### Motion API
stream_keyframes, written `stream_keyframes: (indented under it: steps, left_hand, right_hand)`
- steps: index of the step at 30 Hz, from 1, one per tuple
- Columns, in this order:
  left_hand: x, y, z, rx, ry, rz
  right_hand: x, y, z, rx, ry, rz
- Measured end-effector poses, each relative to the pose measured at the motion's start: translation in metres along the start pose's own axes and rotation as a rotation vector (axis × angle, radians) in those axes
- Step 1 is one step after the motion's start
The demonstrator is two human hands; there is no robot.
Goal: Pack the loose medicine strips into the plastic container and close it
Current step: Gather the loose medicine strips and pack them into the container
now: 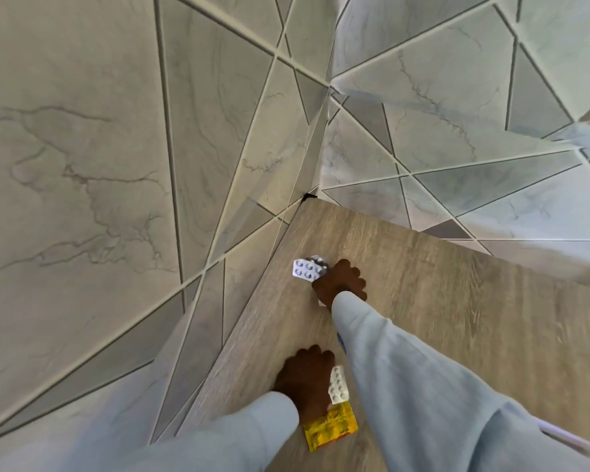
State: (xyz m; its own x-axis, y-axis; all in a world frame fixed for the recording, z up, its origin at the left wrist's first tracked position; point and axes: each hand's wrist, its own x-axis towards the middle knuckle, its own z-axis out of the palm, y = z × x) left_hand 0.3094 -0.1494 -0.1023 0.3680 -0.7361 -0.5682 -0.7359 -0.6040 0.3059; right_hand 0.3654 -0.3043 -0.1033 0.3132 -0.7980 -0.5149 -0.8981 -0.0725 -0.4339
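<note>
My right hand (339, 284) reaches to the far left part of the wooden table (457, 301) and pinches a silver blister strip (305, 269); a second strip shows just behind it. Nearer to me, my left hand (305, 379) lies with curled fingers on a white blister strip (338, 384) and a yellow strip (331, 429), which stick out from under its palm side. Both arms wear pale blue sleeves. The plastic container is not clearly in view.
The table's left edge (252, 318) runs diagonally close to both hands, with marble-patterned floor (82, 199) beyond it. A pale thin edge (566, 437) of some object peeks out behind my right sleeve at the lower right.
</note>
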Motion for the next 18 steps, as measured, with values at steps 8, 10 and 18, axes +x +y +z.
stream_keyframes:
  steps: [8, 10, 18]
  left_hand:
    - [0.009, -0.01, -0.009, -0.36, -0.037, -0.085]
    - [0.012, -0.015, -0.016, -0.421, -0.063, -0.057]
    - [0.024, -0.005, -0.051, -1.028, 0.019, 0.049]
  right_hand:
    - [-0.02, 0.035, -0.019, 0.363, -0.186, -0.154]
    - [-0.031, 0.045, -0.035, 0.457, -0.192, -0.183]
    - [-0.116, 0.145, -0.12, 0.667, 0.121, -0.243]
